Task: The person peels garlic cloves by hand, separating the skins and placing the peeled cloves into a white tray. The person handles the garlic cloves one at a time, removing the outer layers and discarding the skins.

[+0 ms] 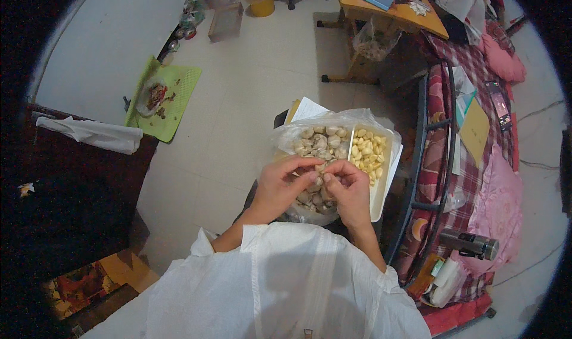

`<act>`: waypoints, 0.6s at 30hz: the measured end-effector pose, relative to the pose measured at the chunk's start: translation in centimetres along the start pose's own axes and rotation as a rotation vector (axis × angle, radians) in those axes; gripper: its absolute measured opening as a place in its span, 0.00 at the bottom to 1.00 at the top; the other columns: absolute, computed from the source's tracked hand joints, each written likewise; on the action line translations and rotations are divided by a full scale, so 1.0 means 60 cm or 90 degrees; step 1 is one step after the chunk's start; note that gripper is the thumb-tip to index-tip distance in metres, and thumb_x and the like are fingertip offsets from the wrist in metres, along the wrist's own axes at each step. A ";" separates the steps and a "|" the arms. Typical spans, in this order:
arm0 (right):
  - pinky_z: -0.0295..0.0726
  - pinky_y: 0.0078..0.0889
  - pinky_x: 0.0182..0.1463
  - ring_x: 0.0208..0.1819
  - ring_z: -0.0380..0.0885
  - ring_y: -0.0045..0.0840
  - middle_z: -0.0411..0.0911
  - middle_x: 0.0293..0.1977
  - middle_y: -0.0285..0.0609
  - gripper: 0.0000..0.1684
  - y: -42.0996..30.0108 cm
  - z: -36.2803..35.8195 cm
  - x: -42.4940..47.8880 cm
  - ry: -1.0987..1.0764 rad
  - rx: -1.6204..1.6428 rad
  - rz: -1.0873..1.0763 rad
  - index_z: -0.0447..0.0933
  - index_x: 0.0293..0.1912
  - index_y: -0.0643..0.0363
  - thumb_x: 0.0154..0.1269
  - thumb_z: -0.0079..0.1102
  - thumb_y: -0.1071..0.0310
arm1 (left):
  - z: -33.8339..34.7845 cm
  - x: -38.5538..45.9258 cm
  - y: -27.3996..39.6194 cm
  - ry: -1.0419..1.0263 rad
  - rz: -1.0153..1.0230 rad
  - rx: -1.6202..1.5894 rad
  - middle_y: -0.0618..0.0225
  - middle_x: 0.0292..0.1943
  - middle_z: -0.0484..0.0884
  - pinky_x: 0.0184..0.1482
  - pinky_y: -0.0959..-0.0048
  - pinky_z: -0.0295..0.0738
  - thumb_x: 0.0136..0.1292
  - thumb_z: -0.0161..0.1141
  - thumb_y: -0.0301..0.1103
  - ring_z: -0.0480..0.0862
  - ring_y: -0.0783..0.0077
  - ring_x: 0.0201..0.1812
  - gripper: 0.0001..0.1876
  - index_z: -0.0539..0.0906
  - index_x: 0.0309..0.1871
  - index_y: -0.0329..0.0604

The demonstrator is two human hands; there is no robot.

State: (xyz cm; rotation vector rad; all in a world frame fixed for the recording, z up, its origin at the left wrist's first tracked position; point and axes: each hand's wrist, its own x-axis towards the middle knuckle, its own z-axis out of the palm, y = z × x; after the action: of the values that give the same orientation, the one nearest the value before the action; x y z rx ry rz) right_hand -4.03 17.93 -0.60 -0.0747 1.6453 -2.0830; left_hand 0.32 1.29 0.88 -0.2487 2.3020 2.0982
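Observation:
Between the fingertips of my left hand [286, 180] and my right hand [351, 189] is a small piece of garlic [320, 171], mostly covered by the fingers. Both hands pinch it above a clear plastic bag [286, 135] filled with unpeeled garlic [319, 142]. To the right of the bag a white tray [376, 209] holds many peeled, pale yellow garlic cloves [368, 153]. Papers [308, 109] stick out from beneath the bag and tray. Part of the garlic lies hidden behind my hands.
On the right is a bed with a dark metal rail [422, 160], a steel thermos [469, 244] and a phone [498, 104]. A wooden table [415, 14] stands ahead. At left, a green mat [183, 97] carries a bag of scraps [152, 97]. A yellow bucket [260, 1] is farther off.

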 end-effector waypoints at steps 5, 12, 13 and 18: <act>0.68 0.13 0.29 0.26 0.69 0.09 0.75 0.28 0.28 0.03 0.000 0.006 0.000 -0.001 -0.011 -0.022 0.77 0.37 0.62 0.64 0.61 0.74 | -0.001 0.002 -0.017 0.013 -0.105 -0.182 0.69 0.36 0.84 0.39 0.80 0.79 0.69 0.62 0.29 0.83 0.80 0.34 0.12 0.83 0.52 0.36; 0.75 0.15 0.40 0.34 0.74 0.10 0.76 0.33 0.30 0.04 -0.006 0.002 -0.006 -0.043 -0.034 -0.038 0.77 0.37 0.63 0.62 0.61 0.77 | -0.012 0.007 -0.010 0.001 -0.121 -0.221 0.67 0.33 0.84 0.37 0.78 0.80 0.70 0.61 0.31 0.83 0.78 0.33 0.10 0.82 0.49 0.33; 0.75 0.16 0.40 0.34 0.74 0.11 0.76 0.33 0.30 0.04 -0.008 0.003 -0.006 -0.048 -0.035 -0.045 0.77 0.37 0.63 0.61 0.61 0.77 | -0.012 0.007 -0.009 0.004 -0.122 -0.226 0.66 0.33 0.84 0.37 0.78 0.80 0.70 0.61 0.31 0.83 0.78 0.33 0.10 0.82 0.48 0.33; 0.76 0.18 0.41 0.35 0.75 0.13 0.76 0.33 0.31 0.04 -0.017 0.005 -0.010 -0.064 -0.070 -0.068 0.77 0.37 0.63 0.60 0.61 0.78 | -0.013 0.008 -0.014 0.023 -0.114 -0.253 0.65 0.33 0.84 0.37 0.77 0.80 0.71 0.60 0.32 0.83 0.77 0.32 0.11 0.81 0.48 0.33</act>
State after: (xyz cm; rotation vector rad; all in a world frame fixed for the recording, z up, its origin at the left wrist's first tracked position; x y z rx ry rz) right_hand -3.76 18.07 0.55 -0.3048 1.7276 -2.0280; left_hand 0.05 0.38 0.08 -0.4810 1.7777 2.4484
